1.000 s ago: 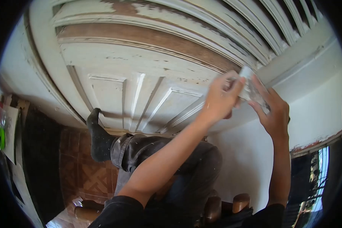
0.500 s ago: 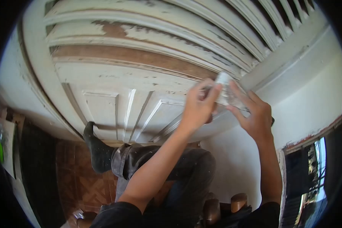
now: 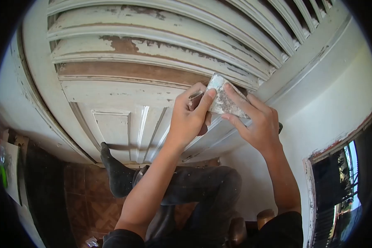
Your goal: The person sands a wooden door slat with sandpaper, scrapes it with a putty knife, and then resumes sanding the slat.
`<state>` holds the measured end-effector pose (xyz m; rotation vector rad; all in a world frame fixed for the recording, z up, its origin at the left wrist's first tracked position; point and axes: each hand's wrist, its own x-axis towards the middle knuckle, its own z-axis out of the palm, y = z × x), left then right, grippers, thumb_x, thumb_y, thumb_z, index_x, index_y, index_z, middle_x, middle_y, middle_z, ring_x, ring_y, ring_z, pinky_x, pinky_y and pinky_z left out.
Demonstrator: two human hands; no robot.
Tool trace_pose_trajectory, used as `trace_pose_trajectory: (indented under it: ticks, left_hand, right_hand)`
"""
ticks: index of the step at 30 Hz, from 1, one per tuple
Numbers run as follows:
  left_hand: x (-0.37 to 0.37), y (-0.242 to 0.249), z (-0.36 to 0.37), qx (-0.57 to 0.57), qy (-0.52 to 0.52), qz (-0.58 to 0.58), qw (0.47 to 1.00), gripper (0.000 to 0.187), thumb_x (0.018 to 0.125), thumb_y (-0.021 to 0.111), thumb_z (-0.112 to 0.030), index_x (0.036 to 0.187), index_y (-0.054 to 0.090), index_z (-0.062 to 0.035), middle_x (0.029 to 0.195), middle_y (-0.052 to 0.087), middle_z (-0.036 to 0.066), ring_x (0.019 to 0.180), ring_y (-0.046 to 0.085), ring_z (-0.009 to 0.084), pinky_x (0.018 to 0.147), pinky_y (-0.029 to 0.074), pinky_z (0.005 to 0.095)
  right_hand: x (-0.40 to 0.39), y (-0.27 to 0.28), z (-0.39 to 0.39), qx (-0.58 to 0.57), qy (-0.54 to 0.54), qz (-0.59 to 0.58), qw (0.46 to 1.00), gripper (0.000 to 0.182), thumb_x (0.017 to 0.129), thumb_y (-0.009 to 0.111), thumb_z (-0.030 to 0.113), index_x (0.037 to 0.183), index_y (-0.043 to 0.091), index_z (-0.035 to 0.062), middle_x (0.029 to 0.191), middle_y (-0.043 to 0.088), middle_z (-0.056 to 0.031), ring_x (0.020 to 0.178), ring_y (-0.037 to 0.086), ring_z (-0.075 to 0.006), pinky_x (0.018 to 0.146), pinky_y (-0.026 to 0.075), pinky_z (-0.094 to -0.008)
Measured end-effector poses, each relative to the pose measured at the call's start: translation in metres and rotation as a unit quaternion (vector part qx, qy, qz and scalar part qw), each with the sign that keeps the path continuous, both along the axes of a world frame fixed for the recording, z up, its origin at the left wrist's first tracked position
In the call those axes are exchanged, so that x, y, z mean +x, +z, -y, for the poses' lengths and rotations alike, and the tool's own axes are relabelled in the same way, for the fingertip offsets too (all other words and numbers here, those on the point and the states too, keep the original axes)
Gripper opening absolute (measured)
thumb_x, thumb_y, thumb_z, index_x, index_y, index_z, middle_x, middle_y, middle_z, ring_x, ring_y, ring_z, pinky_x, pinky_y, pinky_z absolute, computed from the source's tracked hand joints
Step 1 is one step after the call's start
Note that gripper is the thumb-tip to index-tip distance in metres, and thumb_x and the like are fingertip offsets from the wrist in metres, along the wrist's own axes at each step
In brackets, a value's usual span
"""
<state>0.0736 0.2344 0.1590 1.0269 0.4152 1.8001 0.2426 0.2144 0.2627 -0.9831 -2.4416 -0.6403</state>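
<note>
A white-painted wooden louvred door [image 3: 111,89], worn to brown in patches, rises over a brown patterned tile floor [image 3: 95,206] and a leg in dark trousers [image 3: 194,186]. In front of the door's lower right slats, the right hand [image 3: 260,126] holds a flat, paint-caked, grey-white plate [image 3: 225,101], fingers spread across its face. The left hand [image 3: 186,118], thumb at the plate's near edge, has its grip closed around a small brown curved piece [image 3: 196,100], its material unclear.
</note>
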Motion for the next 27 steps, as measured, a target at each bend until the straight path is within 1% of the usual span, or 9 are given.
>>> trace_pose_trajectory:
  ticks: [2, 6, 8, 13, 16, 20, 24, 25, 27]
  left_hand:
    - [0.01, 0.004, 0.001, -0.021, -0.019, -0.015, 0.999, 0.027, 0.108, 0.064, -0.028, 0.091, 0.063, -0.0067, 0.059, 0.052, -0.001, 0.047, 0.049, 0.0057, 0.039, 0.03, 0.0254]
    - [0.029, 0.013, -0.004, -0.039, -0.1, -0.071, 0.992, 0.028, 0.108, 0.063, -0.028, 0.092, 0.063, -0.0051, 0.059, 0.052, 0.0, 0.047, 0.05, 0.0063, 0.043, 0.033, 0.0245]
    - [0.035, 0.003, -0.007, -0.018, -0.061, -0.044, 0.997, 0.028, 0.108, 0.063, -0.028, 0.092, 0.063, -0.0051, 0.059, 0.052, 0.0, 0.046, 0.049, 0.0062, 0.042, 0.032, 0.0248]
    - [0.029, 0.004, -0.004, -0.045, -0.058, -0.025, 0.997, 0.028, 0.108, 0.064, -0.028, 0.091, 0.064, -0.0055, 0.058, 0.052, 0.0, 0.045, 0.045, 0.0055, 0.041, 0.03, 0.0253]
    - [0.036, 0.003, -0.003, -0.018, -0.03, 0.01, 0.999, 0.027, 0.108, 0.064, -0.027, 0.091, 0.064, -0.0063, 0.059, 0.052, 0.0, 0.044, 0.043, 0.005, 0.04, 0.028, 0.0256]
    - [0.02, 0.009, 0.008, -0.04, -0.024, -0.025, 0.999, 0.026, 0.108, 0.063, -0.027, 0.091, 0.065, -0.0069, 0.056, 0.051, -0.001, 0.043, 0.041, 0.0042, 0.04, 0.026, 0.0253]
    - [-0.002, 0.007, 0.011, -0.046, 0.015, -0.041, 0.998, 0.025, 0.108, 0.062, -0.024, 0.091, 0.065, -0.0063, 0.055, 0.051, -0.002, 0.041, 0.041, 0.0041, 0.039, 0.026, 0.0255]
    - [0.002, 0.009, 0.011, -0.045, 0.015, -0.056, 0.997, 0.025, 0.108, 0.062, -0.024, 0.091, 0.065, -0.0062, 0.056, 0.051, -0.002, 0.042, 0.041, 0.0041, 0.04, 0.027, 0.0256]
    - [0.014, 0.012, 0.008, -0.044, 0.017, -0.078, 0.996, 0.025, 0.108, 0.063, -0.024, 0.09, 0.064, -0.0055, 0.057, 0.05, -0.003, 0.046, 0.043, 0.0043, 0.043, 0.031, 0.0261]
  right_hand:
    - [0.008, -0.002, 0.004, -0.013, -0.001, -0.01, 1.0, 0.064, 0.083, 0.085, 0.035, 0.144, 0.067, 0.0257, 0.078, 0.056, -0.0046, 0.061, 0.055, -0.0266, 0.057, 0.05, -0.0382]
    - [0.029, 0.0, 0.01, -0.012, -0.036, -0.023, 0.999, 0.064, 0.083, 0.086, 0.031, 0.144, 0.067, 0.0226, 0.095, 0.071, -0.0083, 0.074, 0.069, -0.0286, 0.065, 0.056, -0.0375]
    - [0.031, 0.001, 0.011, -0.025, -0.046, -0.033, 0.998, 0.064, 0.083, 0.086, 0.03, 0.144, 0.067, 0.0228, 0.106, 0.075, -0.0109, 0.083, 0.073, -0.0302, 0.069, 0.058, -0.0375]
    - [0.021, -0.006, 0.009, 0.025, -0.04, -0.017, 0.999, 0.065, 0.084, 0.085, 0.038, 0.146, 0.066, 0.028, 0.077, 0.058, -0.0054, 0.06, 0.057, -0.0255, 0.055, 0.049, -0.0369]
    - [0.027, 0.0, 0.006, 0.011, -0.043, -0.01, 0.999, 0.066, 0.083, 0.085, 0.038, 0.145, 0.066, 0.0285, 0.077, 0.058, -0.0044, 0.06, 0.057, -0.025, 0.054, 0.049, -0.036]
    - [0.025, -0.01, -0.007, 0.004, 0.033, -0.064, 0.997, 0.067, 0.081, 0.086, 0.037, 0.145, 0.067, 0.029, 0.075, 0.056, -0.0036, 0.059, 0.056, -0.0242, 0.055, 0.05, -0.0363]
    - [0.005, -0.013, -0.006, 0.002, 0.02, -0.044, 0.999, 0.067, 0.08, 0.087, 0.036, 0.144, 0.068, 0.0288, 0.077, 0.056, -0.0034, 0.06, 0.056, -0.0246, 0.057, 0.052, -0.0354]
    - [0.007, -0.012, -0.002, -0.018, 0.0, -0.046, 0.999, 0.067, 0.08, 0.088, 0.031, 0.144, 0.068, 0.0251, 0.086, 0.066, -0.0044, 0.066, 0.063, -0.026, 0.062, 0.055, -0.036]
    - [0.02, -0.017, -0.006, -0.024, 0.022, -0.067, 0.997, 0.068, 0.08, 0.088, 0.028, 0.144, 0.068, 0.0223, 0.094, 0.07, -0.0062, 0.072, 0.068, -0.0274, 0.065, 0.057, -0.0367]
